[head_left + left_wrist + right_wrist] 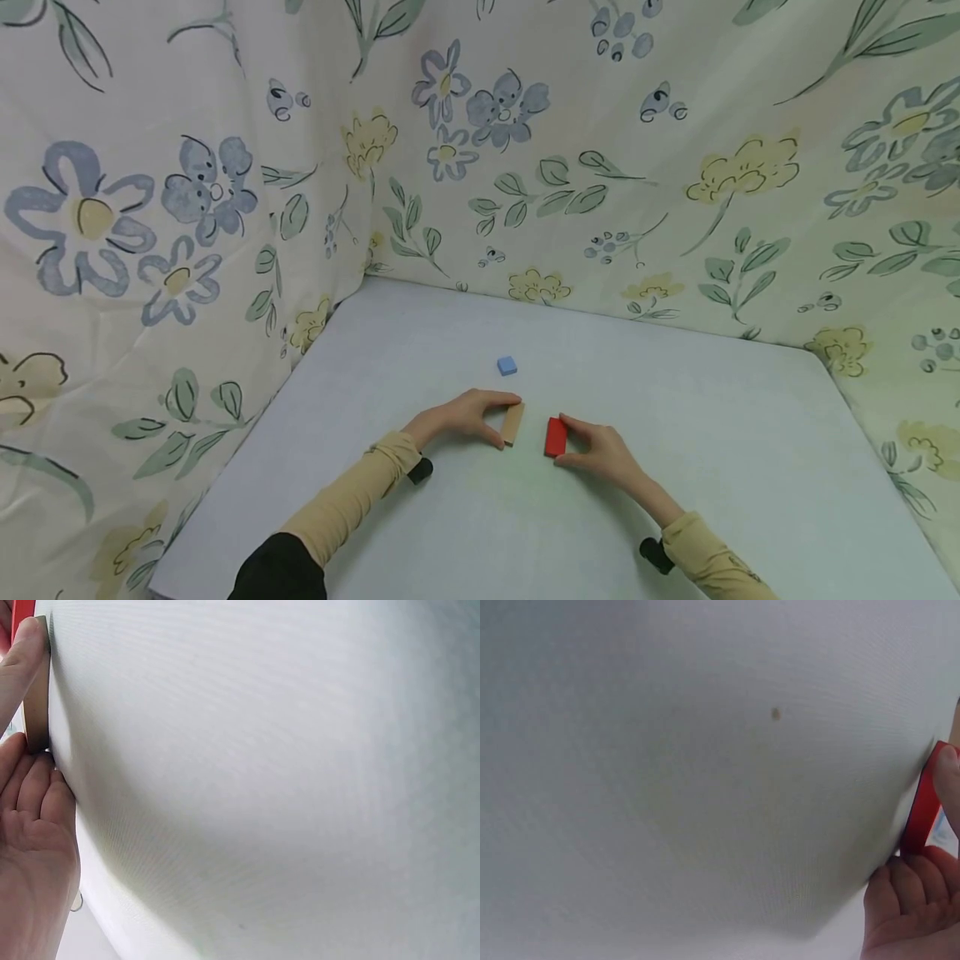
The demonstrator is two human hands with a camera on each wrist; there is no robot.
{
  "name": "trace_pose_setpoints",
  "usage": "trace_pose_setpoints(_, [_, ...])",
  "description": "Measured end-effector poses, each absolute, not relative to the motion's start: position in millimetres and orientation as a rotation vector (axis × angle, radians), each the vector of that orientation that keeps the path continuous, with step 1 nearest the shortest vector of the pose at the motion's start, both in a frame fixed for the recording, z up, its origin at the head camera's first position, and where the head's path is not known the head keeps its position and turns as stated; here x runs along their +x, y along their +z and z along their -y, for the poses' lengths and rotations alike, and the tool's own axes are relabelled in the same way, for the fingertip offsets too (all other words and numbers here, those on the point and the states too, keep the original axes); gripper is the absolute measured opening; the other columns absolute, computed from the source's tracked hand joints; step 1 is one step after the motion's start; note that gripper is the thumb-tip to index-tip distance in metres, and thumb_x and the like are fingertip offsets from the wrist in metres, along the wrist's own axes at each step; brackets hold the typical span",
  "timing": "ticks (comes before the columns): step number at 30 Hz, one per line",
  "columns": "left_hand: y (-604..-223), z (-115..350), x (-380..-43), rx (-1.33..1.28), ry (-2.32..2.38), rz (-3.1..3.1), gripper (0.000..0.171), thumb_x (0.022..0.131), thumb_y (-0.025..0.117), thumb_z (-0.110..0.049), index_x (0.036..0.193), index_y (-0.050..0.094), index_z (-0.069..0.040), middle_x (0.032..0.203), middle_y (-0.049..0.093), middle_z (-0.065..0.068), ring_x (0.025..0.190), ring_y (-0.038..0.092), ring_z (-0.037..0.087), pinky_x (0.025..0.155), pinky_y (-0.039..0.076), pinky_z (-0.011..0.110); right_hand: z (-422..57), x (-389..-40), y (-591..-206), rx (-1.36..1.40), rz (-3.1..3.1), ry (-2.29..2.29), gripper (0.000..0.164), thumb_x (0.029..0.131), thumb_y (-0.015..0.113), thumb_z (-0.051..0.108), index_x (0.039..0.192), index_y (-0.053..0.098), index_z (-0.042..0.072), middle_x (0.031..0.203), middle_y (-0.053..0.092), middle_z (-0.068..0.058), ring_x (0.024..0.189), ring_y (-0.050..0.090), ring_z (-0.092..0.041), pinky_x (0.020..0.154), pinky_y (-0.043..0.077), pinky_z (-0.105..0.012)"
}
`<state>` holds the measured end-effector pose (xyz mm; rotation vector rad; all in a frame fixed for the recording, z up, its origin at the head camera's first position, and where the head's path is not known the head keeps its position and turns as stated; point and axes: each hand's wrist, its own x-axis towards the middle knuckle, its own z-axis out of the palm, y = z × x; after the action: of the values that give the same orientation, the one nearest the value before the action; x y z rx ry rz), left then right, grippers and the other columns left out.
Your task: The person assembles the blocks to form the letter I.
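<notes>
My left hand [474,414] pinches a flat tan wooden block [513,424] between thumb and fingers at its two ends. In the left wrist view, the tan block [36,712] stands close against the white surface. My right hand [600,448] grips a red rectangular block [556,437] by its ends, thumb at the near one. In the right wrist view the red block [922,802] shows between thumb and curled fingers. The two blocks lie side by side with a small gap. Beyond them sits a small blue block [507,366], touched by neither hand.
The white tabletop [712,400] stretches around both hands. A floral cloth [570,167] hangs along the back, and another stretch of it rises at the left edge. Black wrist cameras [421,471] sit at the sleeve cuffs.
</notes>
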<state>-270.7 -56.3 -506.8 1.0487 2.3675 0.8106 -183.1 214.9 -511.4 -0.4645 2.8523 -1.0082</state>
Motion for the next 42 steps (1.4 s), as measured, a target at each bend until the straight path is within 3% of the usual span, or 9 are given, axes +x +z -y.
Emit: trace_pose_setpoints(42, [-506.4, 56.6, -268.5, 1.033, 0.824, -2.367, 0.079, 0.075, 0.081, -0.027, 0.144, 0.042, -0.019, 0.148, 0.042, -0.004, 0.139, 0.035, 0.014, 0.115, 0.031, 0.034, -212.2, -179.1, -512.2, -0.486, -2.917, -0.943, 0.073, 0.071, 0.082, 0.032, 0.133, 0.054, 0.005, 0.131, 0.058, -0.017, 0.121, 0.056, -0.034, 0.097, 0.048, -0.049])
